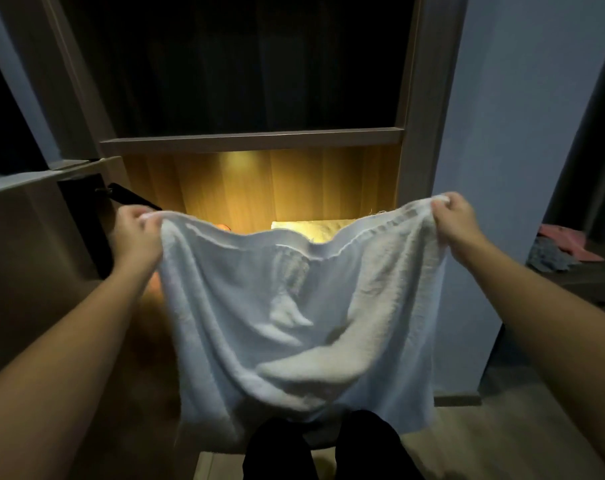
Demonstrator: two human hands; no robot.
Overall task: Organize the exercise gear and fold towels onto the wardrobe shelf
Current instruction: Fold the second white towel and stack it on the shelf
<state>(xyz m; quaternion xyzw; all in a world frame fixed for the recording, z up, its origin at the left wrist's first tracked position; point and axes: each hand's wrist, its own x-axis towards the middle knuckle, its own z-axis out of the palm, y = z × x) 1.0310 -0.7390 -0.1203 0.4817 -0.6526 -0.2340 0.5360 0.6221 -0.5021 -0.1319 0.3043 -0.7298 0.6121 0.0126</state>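
Note:
A white towel (294,323) hangs spread out in front of me, sagging in the middle. My left hand (138,233) grips its upper left corner and my right hand (455,220) grips its upper right corner, both raised at the same height. Behind the towel is the lit wardrobe shelf (259,188) with a wooden back. On it a folded pale towel (311,228) shows just above the held towel's top edge. Something orange (225,227) peeks out at the shelf's left; the rest of the shelf is hidden.
A shelf board (252,140) runs across the wardrobe above the lit compartment, with a dark compartment over it. An open wardrobe door (34,209) with a black handle stands on the left. Pink and grey cloths (561,251) lie at the far right. My dark legs (329,448) show below.

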